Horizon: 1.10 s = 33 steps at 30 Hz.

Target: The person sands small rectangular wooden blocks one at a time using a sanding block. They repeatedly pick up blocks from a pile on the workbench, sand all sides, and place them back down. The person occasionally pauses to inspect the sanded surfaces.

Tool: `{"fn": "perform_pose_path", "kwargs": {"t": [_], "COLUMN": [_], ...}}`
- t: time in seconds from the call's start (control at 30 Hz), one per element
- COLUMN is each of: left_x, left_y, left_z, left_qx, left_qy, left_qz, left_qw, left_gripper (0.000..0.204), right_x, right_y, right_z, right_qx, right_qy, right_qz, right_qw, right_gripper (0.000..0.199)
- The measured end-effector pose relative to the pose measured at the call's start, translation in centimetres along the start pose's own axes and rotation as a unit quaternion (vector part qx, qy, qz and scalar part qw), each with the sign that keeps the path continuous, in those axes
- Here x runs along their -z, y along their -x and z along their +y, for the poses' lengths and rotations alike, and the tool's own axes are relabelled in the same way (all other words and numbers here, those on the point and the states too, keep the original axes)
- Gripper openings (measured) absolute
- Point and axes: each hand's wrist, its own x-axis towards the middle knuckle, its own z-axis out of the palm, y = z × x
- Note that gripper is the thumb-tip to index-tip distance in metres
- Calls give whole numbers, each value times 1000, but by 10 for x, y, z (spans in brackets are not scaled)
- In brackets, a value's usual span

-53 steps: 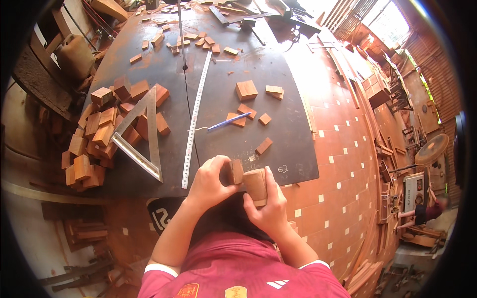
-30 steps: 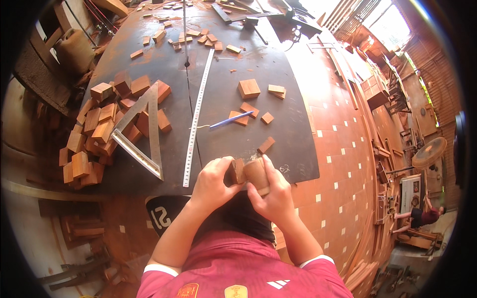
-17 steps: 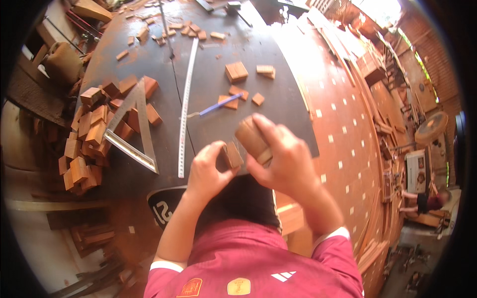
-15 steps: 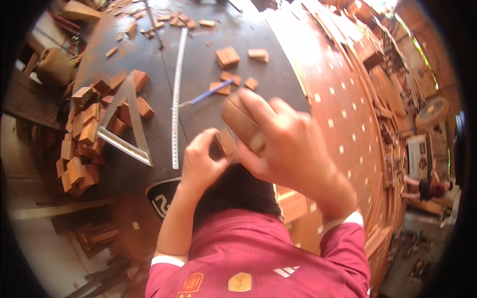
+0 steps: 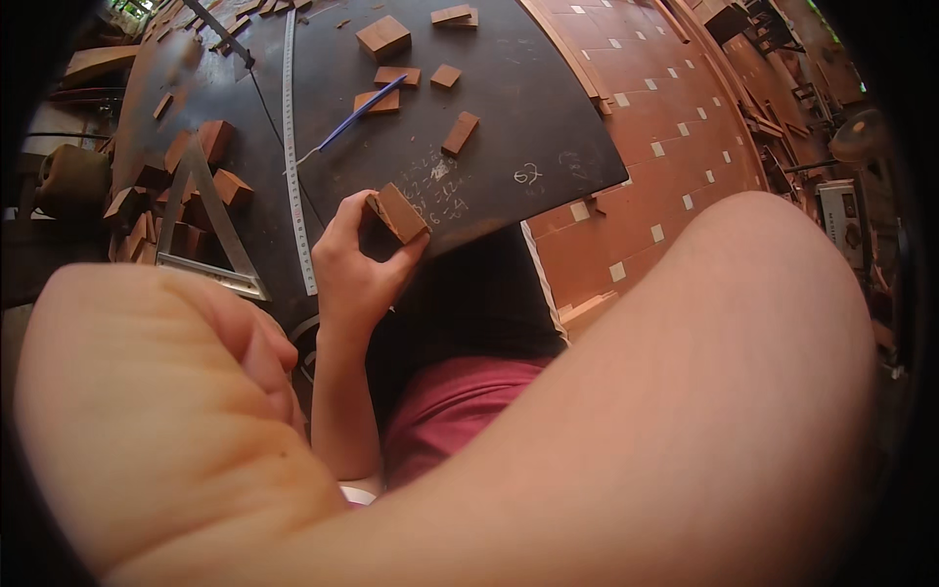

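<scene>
A woodworking workshop: cut wooden blocks (image 5: 186, 186) lie piled on a dark surface (image 5: 528, 108) beside a long steel ruler (image 5: 293, 147), a metal triangle square (image 5: 210, 235) and a blue pencil (image 5: 362, 110).

Bench clutter as I see it
Steel ruler (image 5: 294, 147), set square (image 5: 208, 230), blue pen (image 5: 360, 111) and loose wood blocks (image 5: 382, 37) lie on the dark bench (image 5: 528, 117).

Block (image 5: 399, 212) in left hand (image 5: 357, 269): wood, reddish-brown, matt, sawn faces.
Loose blocks (image 5: 382, 36) on board: same wood, matt, sharp cut edges.
Board (image 5: 528, 108): dark, matt, smooth, with pale chalk marks.
Ruler (image 5: 293, 147): metal, long strip, dull sheen.
Set square (image 5: 210, 235): metal, grey, slight gloss.
Pencil (image 5: 364, 108): blue, smooth coating.
Floor (image 5: 665, 127): reddish tiles, semi-gloss, small pale inlays.
Shirt (image 5: 450, 411): red cloth, matt.
</scene>
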Motion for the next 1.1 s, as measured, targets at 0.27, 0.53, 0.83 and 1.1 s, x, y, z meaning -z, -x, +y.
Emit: {"fn": "perform_pose_path", "kwargs": {"t": [0.27,0.53,0.83,1.1], "left_x": [-13,-13,-11,-9], "left_y": [-7,-4,-1,-4], "left_z": [-7,-5,-7,-4], "left_qx": [2,-7,4,-4], "left_qy": [25,22,25,9], "left_qz": [-8,-10,0,-7], "left_qw": [1000,1000,1000,1000], "left_gripper": [54,54,54,55], "right_x": [-9,-23,-21,-22], "right_y": [4,5,-11,-10], "right_z": [5,-4,-2,-16], "right_qx": [5,1,18,32], "right_qy": [-7,-29,-43,-46], "right_qz": [-4,-5,-6,-19], "right_qw": [1000,1000,999,998], "right_gripper": [49,53,56,60]}}
